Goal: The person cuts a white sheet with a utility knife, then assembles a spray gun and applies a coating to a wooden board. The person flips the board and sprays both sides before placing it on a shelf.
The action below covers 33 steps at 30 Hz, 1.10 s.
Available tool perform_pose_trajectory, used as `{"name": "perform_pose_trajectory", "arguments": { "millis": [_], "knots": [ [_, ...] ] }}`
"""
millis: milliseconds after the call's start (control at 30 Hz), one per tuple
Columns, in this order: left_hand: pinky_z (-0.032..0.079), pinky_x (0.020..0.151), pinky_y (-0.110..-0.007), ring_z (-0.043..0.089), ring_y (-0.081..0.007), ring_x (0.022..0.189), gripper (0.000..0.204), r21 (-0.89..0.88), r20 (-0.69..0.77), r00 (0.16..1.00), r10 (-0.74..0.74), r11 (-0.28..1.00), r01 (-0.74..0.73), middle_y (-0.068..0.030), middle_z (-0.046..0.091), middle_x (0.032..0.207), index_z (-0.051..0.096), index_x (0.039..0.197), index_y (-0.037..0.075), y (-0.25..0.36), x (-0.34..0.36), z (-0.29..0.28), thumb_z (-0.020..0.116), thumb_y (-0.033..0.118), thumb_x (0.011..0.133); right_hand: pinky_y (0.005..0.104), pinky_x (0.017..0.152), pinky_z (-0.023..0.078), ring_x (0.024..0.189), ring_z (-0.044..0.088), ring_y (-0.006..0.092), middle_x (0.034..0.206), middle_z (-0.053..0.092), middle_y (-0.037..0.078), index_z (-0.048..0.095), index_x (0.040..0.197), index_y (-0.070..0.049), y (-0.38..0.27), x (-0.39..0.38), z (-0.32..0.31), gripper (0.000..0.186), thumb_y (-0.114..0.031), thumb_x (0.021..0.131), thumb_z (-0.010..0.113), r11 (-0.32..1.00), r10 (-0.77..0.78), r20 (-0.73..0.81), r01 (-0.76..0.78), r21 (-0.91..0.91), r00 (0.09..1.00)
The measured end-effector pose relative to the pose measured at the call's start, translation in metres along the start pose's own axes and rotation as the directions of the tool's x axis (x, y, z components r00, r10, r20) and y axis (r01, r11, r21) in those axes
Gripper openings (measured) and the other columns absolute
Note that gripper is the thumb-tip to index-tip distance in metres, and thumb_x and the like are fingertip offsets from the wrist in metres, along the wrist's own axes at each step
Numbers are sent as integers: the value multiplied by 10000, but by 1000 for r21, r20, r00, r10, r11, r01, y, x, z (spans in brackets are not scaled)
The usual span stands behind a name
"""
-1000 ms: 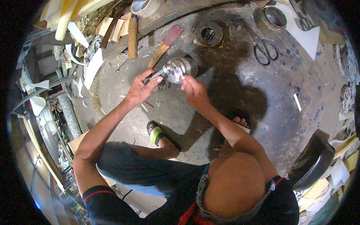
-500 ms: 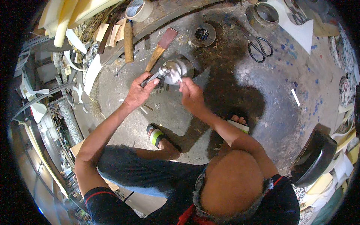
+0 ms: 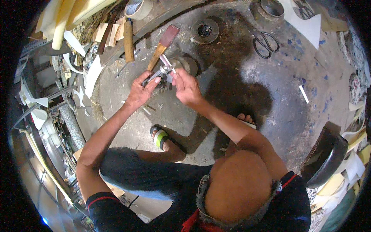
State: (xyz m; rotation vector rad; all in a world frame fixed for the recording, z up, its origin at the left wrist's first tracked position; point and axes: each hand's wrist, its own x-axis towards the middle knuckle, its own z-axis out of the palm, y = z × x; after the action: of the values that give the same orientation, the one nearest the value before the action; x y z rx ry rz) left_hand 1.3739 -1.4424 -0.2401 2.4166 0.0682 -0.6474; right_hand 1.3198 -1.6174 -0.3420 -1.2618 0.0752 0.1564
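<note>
My left hand (image 3: 140,89) is closed round a grey metal tool (image 3: 156,74) with a rounded, shiny head; its exact kind is unclear. Fingers pinched, my right hand (image 3: 186,88) holds a thin pale stick (image 3: 166,62) that slants across the tool's head. Beneath both hands a round metal piece (image 3: 188,65) rests on the floor, partly covered by them. Just beyond the left hand lies a brush-like tool (image 3: 169,36) with a wooden handle and a flat reddish-brown end.
Black-handled scissors (image 3: 266,44) lie far right of my hands. A clear round disc (image 3: 204,31) with a dark centre is straight ahead. A wooden handle (image 3: 128,41), a tape roll (image 3: 138,8) and a white strip (image 3: 303,94) lie around. A black seat (image 3: 325,156) stands at the right.
My right hand has moved left and slightly up, bringing the pale stick over the tool's head. The left hand has shifted slightly left and keeps its hold.
</note>
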Motion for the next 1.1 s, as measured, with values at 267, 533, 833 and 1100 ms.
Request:
{"name": "perform_pose_trajectory", "arguments": {
  "millis": [267, 533, 833, 1100],
  "knots": [
    [461, 708, -276, 518, -93, 777, 260, -25, 28, 998, -56, 998, 57, -5, 579, 798, 623, 997, 24, 4, -1, 0, 678, 271, 939, 291, 618, 450, 695, 550, 113, 747, 572, 32, 594, 1036, -56, -4, -2, 3, 214, -195, 1017, 432, 995, -77, -24, 78, 60, 997],
    [462, 711, -282, 506, -96, 784, 261, 2, -9, 999, 37, 999, -37, -15, 573, 806, 610, 990, 17, 5, -2, 1, 674, 266, 943, 278, 594, 425, 654, 478, 95, 740, 535, 16, 579, 1024, -50, 0, -7, 4, 190, -171, 1032, 433, 997, -50, -26, 52, 60, 998],
    [452, 729, -275, 500, -92, 791, 255, -79, 9, 1000, -19, 997, 20, -12, 573, 807, 612, 976, 24, -1, 0, 2, 677, 267, 941, 259, 589, 420, 656, 477, 81, 738, 532, -3, 597, 1043, -40, -5, -2, -1, 209, -184, 1028, 446, 988, 113, 70, -120, 102, 991],
    [443, 682, -272, 486, -91, 765, 234, -15, -3, 999, 51, 999, -51, -5, 550, 777, 599, 975, 25, 3, -1, 1, 668, 248, 948, 265, 606, 444, 672, 514, 88, 757, 549, 4, 603, 1047, -29, -5, -12, -5, 242, -210, 1025, 443, 931, 348, 160, -361, 60, 924]
  ]
}}
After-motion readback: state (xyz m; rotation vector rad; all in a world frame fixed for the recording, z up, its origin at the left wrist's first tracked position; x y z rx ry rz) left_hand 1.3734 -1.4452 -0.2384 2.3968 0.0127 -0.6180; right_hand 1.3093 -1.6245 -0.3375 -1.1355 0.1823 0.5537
